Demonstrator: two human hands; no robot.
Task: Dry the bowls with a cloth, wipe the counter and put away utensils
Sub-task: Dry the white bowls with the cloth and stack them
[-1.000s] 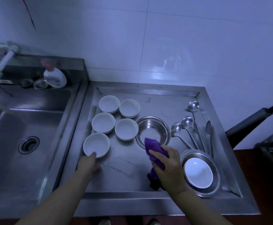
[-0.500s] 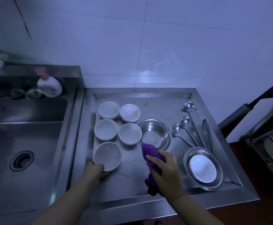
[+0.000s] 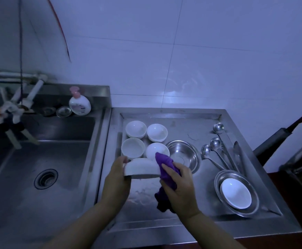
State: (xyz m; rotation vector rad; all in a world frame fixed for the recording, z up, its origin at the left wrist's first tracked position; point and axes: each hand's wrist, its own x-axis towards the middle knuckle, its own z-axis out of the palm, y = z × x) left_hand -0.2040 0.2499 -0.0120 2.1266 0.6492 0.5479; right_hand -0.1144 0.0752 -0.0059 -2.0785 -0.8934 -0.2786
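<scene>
Left hand: my left hand (image 3: 117, 178) is closed on the left rim of a white bowl (image 3: 141, 168), held tilted above the counter (image 3: 196, 220).
Right hand: my right hand (image 3: 178, 184) is clenched around a purple cloth (image 3: 166, 164), whose upper end touches the held bowl's right edge; its lower end hangs below my palm.
Other bowls: four white bowls (image 3: 135, 129) sit in two rows at the counter's back left, just beyond the held bowl.
Steel bowl: a steel bowl (image 3: 184, 155) stands just right of the group.
Plated bowl: another white bowl (image 3: 235, 193) rests in stacked steel plates (image 3: 254, 202) at front right.
Utensils: ladles (image 3: 216, 144) and tongs (image 3: 238, 153) lie along the right side.
Sink: the sink (image 3: 46, 178) is to the left, a soap bottle (image 3: 80, 105) on its back ledge.
</scene>
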